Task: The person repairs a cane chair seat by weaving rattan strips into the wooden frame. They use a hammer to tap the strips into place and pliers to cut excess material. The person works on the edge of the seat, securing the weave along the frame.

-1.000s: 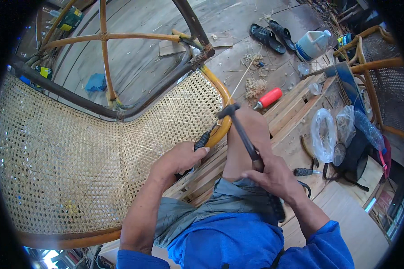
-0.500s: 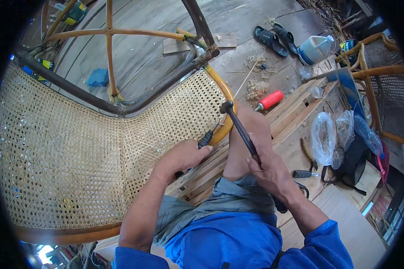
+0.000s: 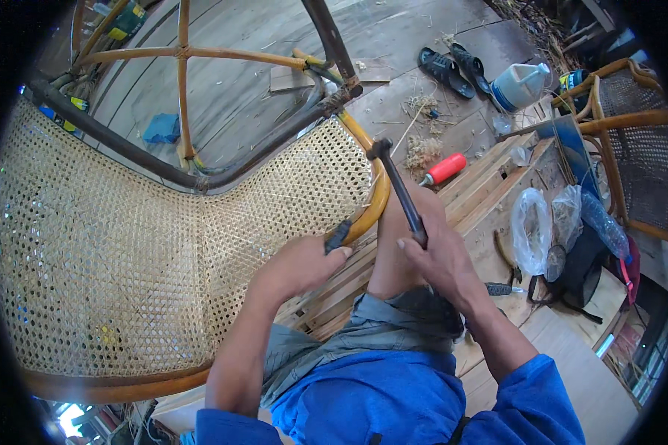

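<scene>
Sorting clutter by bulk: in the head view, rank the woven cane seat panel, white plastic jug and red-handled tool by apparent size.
1. Woven cane seat panel, largest by far.
2. White plastic jug.
3. Red-handled tool, smallest, though the jug lies farther off.

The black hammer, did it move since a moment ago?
Barely. The right hand still holds the black hammer raised over the woven cane chair seat's rim; its head tipped slightly up and left. The left hand still presses a dark-handled tool on the rim. The red-handled tool stayed put.
</scene>
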The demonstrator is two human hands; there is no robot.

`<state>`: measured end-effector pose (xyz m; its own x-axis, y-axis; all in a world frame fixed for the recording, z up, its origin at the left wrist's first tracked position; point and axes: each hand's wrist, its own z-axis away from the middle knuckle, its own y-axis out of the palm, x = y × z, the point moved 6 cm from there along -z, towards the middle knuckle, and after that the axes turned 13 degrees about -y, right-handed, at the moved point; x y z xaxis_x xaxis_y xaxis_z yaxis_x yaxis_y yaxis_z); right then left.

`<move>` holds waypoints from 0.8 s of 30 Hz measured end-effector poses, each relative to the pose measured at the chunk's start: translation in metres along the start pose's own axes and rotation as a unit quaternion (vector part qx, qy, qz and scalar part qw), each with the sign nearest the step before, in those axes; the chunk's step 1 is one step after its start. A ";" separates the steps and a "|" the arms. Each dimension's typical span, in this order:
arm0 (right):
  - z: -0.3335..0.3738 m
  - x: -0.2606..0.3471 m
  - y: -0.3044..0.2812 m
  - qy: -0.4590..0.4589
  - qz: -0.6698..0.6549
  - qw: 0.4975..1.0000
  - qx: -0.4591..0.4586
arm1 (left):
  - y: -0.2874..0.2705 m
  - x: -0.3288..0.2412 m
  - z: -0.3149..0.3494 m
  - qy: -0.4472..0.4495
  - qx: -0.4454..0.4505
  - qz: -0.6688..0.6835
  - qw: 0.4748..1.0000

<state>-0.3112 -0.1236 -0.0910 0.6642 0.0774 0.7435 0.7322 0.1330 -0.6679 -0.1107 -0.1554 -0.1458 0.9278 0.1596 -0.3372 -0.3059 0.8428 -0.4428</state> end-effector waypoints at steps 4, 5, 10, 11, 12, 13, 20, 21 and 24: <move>-0.041 -0.004 0.012 -0.041 0.091 0.994 -0.052 | -0.026 0.021 0.045 -0.072 -0.066 0.244 0.965; -0.044 -0.010 0.020 -0.026 0.124 0.991 -0.044 | -0.022 0.034 0.044 -0.072 -0.072 0.300 0.949; -0.046 0.006 0.037 0.072 -0.001 0.996 -0.054 | 0.013 0.064 0.046 -0.106 -0.025 0.404 0.908; -0.043 0.002 0.042 0.101 -0.081 0.989 -0.069 | 0.019 0.064 0.045 -0.094 -0.019 0.418 0.904; -0.039 -0.001 0.047 0.131 -0.159 0.975 -0.090 | 0.027 0.064 0.042 -0.081 -0.010 0.430 0.899; -0.036 -0.015 0.057 0.134 -0.218 0.962 -0.096 | 0.035 0.068 0.039 -0.066 -0.005 0.445 0.893; -0.048 0.009 0.046 -0.031 0.264 0.963 0.046 | 0.070 0.072 0.021 -0.073 0.041 0.400 0.913; -0.041 0.010 0.034 -0.071 0.166 0.984 -0.004 | 0.063 0.054 0.027 -0.036 0.020 0.340 0.940; 0.010 -0.013 -0.012 0.084 0.097 0.991 -0.028 | 0.058 -0.002 0.042 0.078 -0.034 0.223 0.971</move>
<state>-0.3297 -0.1162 -0.0922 0.8053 -0.0697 0.5887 0.5927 0.0760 -0.8018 -0.1217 -0.0849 -0.1358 0.6581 0.4169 -0.6270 -0.6879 0.6715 -0.2755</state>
